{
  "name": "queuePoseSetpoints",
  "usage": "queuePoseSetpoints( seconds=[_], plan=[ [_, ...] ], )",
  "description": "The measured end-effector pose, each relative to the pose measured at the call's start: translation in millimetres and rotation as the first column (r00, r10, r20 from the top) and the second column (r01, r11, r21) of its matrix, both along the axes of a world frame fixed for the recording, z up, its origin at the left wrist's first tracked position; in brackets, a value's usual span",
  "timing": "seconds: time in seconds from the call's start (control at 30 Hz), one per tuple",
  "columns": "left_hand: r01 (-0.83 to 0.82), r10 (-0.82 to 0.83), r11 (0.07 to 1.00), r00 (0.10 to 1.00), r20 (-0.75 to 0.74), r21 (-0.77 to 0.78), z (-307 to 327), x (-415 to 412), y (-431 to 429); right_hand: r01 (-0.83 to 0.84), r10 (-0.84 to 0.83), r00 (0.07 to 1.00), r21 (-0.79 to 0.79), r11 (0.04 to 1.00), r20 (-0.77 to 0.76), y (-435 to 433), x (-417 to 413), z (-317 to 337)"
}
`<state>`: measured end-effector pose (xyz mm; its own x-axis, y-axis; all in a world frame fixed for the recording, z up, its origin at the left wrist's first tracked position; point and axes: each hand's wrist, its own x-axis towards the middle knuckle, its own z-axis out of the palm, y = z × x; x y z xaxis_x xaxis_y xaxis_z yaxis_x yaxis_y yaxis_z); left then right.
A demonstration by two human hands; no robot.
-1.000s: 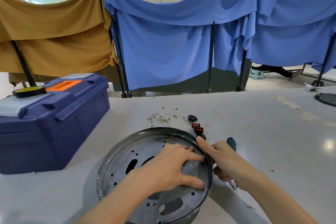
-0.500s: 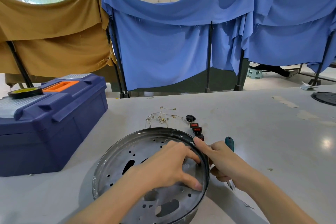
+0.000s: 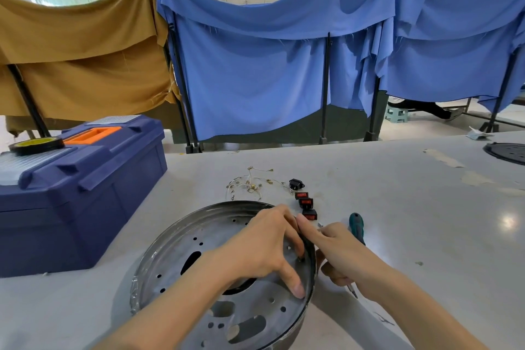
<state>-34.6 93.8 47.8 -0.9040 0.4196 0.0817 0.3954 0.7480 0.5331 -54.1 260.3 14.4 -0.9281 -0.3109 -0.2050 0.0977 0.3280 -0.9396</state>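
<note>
A round metal pan (image 3: 181, 253) with many holes lies on the grey table (image 3: 412, 207) in front of me. My left hand (image 3: 255, 253) is inside it. The bent fingertips press down by the right inner rim, and the thumb lies flat on the pan's floor. What is under the fingertips is hidden. My right hand (image 3: 341, 253) is just outside that rim. It grips a teal-handled screwdriver (image 3: 356, 227), and its index finger lies stretched along the rim, touching the left fingers.
Three red rocker switches (image 3: 306, 202), a black socket (image 3: 295, 183) and thin wires with terminals (image 3: 250, 183) lie just behind the pan. A blue toolbox (image 3: 71, 193) with a tape roll (image 3: 37, 145) on it stands at the left. A black disc (image 3: 508, 152) lies far right.
My left fingers have drawn in and bent down against the right rim, closer to the right index finger. The right hand has kept its grip on the screwdriver.
</note>
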Motion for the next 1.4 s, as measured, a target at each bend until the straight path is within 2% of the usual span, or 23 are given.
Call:
queuePoseSetpoints(
  seconds=[0.27,0.47,0.57,0.67,0.73,0.87,1.03,1.1,1.17,1.23,1.4],
  plan=[
    [-0.016,0.015,1.000,0.998,-0.067,-0.021,-5,1,-3,-0.018,0.018,1.000,0.008,1.000,-0.024,-1,1,-1],
    [-0.027,0.026,1.000,0.995,-0.095,-0.016,-5,3,-8,0.024,-0.014,0.982,0.051,0.998,-0.189,-10,6,-8],
    [-0.029,0.028,1.000,0.996,-0.088,-0.010,-6,4,-11,0.039,-0.028,0.984,0.058,0.998,-0.173,-7,5,-4],
    [-0.044,0.044,0.999,0.998,-0.055,-0.001,-9,5,-13,0.123,-0.133,0.978,-0.067,0.990,-0.162,7,-4,12],
    [-0.053,0.053,0.998,0.998,-0.026,0.016,-11,7,-15,0.158,-0.199,0.964,-0.224,0.962,-0.177,17,-8,25],
    [-0.061,0.062,0.998,0.998,-0.013,0.026,-14,7,-19,0.049,-0.151,0.976,-0.510,0.859,-0.159,32,-14,44],
    [-0.076,0.075,0.996,0.997,0.016,0.051,-16,8,-22,0.014,-0.149,0.978,-0.666,0.746,-0.147,23,-11,47],
    [-0.062,0.060,0.997,0.998,0.025,0.047,-16,8,-21,-0.019,-0.136,0.972,-0.637,0.771,-0.193,14,-7,43],
    [-0.039,0.038,0.999,0.999,0.020,0.032,-15,8,-21,0.008,-0.161,0.945,-0.475,0.880,-0.283,5,-4,40],
    [-0.028,0.027,0.999,0.999,0.025,0.034,-15,8,-22,0.022,-0.153,0.918,-0.337,0.941,-0.367,-2,-2,35],
    [-0.059,0.055,0.995,0.997,0.049,0.080,-16,8,-22,-0.032,-0.086,0.911,-0.278,0.960,-0.403,-6,2,24]
  ],
)
